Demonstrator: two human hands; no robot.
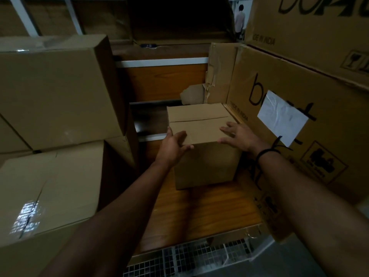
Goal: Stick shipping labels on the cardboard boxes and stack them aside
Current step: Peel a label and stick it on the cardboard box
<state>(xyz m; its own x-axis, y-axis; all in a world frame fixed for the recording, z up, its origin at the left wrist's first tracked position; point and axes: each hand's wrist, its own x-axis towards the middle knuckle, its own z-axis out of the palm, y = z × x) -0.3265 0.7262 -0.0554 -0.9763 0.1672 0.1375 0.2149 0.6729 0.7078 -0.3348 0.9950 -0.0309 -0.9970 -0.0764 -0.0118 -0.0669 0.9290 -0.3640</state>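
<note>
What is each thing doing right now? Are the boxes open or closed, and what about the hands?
small box: upright on the wooden surface, flaps closed, no label showing.
left hand: grips the small box's near left corner.
right hand: flat, fingers spread on the box top.
white label: stuck on the big printed box, wrinkled.
upper left box: taped shut, stacked on the lower left box.

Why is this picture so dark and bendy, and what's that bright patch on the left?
Head view: dim room light, darkest toward the corners; the wide-angle lens bows box edges; the bright patch is glare on the taped lower left box; the small box touched by the left hand and right hand shows clearly.
</note>
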